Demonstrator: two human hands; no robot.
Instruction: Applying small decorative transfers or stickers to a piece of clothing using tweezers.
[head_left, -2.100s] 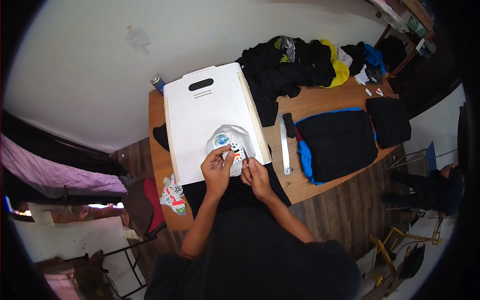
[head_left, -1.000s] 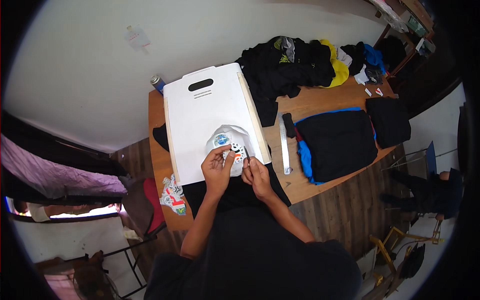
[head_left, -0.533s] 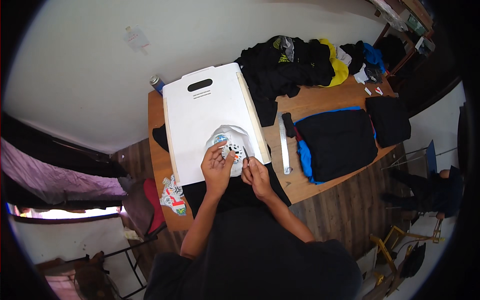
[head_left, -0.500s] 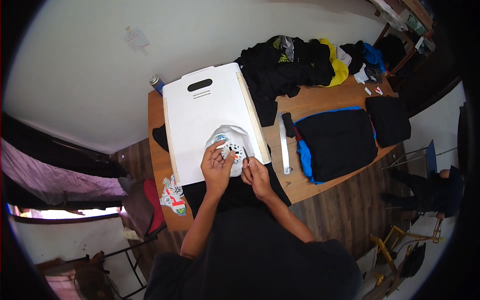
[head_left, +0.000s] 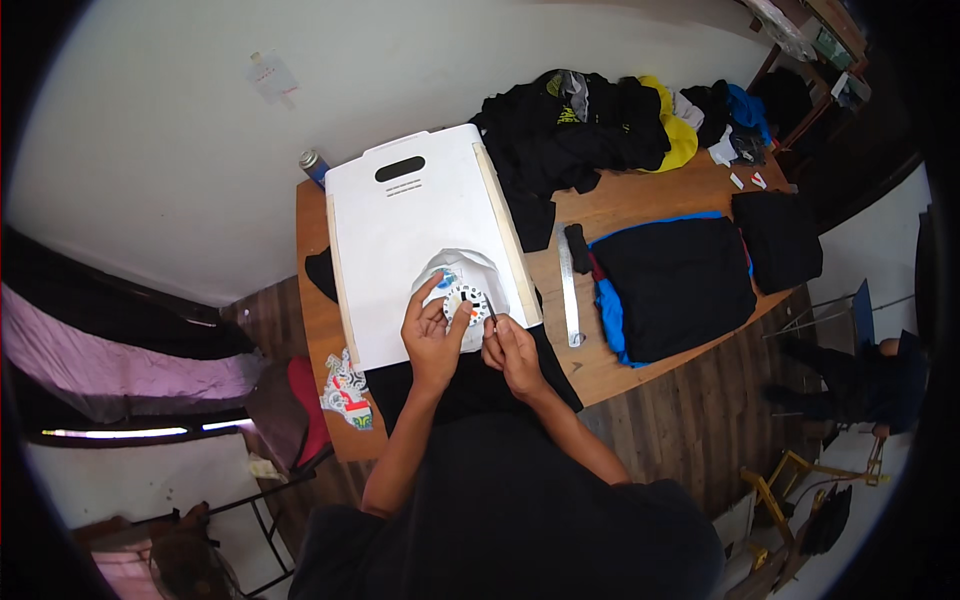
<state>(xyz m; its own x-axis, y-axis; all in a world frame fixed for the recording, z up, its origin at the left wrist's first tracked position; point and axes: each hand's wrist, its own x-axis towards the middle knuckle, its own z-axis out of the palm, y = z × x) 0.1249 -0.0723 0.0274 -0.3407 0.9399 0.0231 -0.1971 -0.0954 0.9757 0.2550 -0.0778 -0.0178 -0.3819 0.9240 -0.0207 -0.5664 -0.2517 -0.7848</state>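
My left hand point(head_left: 432, 345) is closed on a curled white sheet point(head_left: 478, 264) with a round printed design point(head_left: 479, 309) and a blue patch on it. The thumb presses on the round print. My right hand point(head_left: 514, 358) pinches a thin dark tool point(head_left: 491, 306), its tip at the right edge of the print; I cannot make out its exact kind. Both hands are above the lower part of a large white board point(head_left: 400, 235) with a slotted handle hole. Black cloth point(head_left: 550, 375) shows under the board's near edge.
Cut printed scraps point(head_left: 346, 395) lie left of the board on the wooden table point(head_left: 640, 385). A metal ruler point(head_left: 569, 295) and folded dark garments point(head_left: 675, 285) are to the right. Heaped clothes point(head_left: 570, 135) and a spray can point(head_left: 313, 165) are behind. Another person point(head_left: 870, 375) is at far right.
The round print has shifted and turned slightly in my left hand, and the dark tool's visible part has moved a little. Both arms stay in nearly the same place.
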